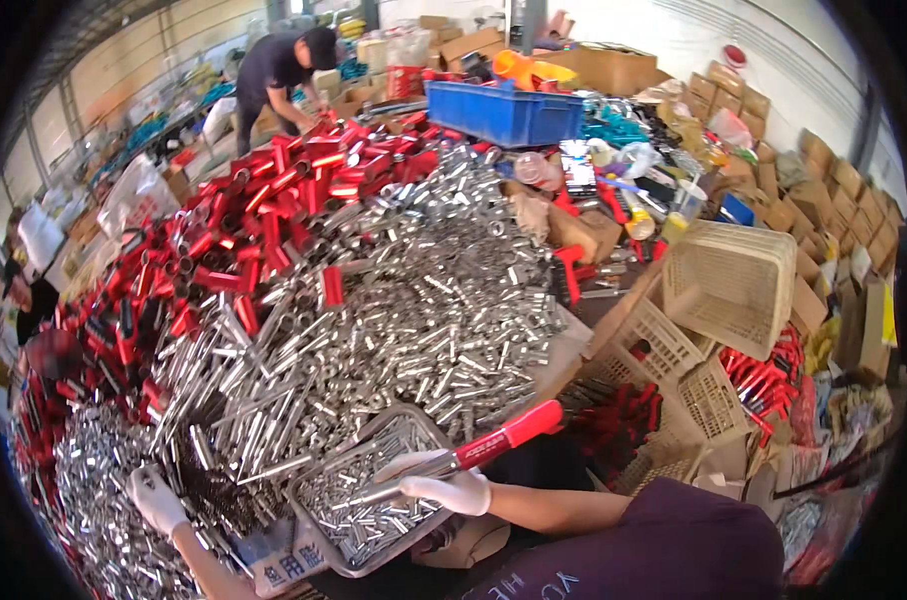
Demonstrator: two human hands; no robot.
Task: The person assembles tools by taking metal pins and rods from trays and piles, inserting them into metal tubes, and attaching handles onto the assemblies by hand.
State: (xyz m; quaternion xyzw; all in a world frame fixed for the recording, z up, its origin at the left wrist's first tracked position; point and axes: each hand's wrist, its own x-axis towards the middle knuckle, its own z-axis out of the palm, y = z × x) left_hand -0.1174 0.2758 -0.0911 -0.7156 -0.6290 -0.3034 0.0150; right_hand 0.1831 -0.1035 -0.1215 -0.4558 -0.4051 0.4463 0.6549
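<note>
My right hand (456,491), in a white glove, is closed round the metal shaft of a red-handled tool (504,437). The tool slants above a grey tray (350,571), its red grip pointing up and to the right. Small silver pins (379,530) lie loose in that tray. At the lower left my left hand (160,503), also gloved, is at the edge of a heap of small shiny metal parts (104,465). Its fingers are curled together; what they hold, if anything, is too small to make out. Dark springs or screws (229,490) lie beside it.
A large heap of silver tubes and fittings (424,310) spreads ahead, with red tubes (274,190) behind. A blue crate (504,115) stands at the back. Cream plastic baskets (734,280) and red-handled parts (764,385) are at right. Another person (274,75) bends over the far side.
</note>
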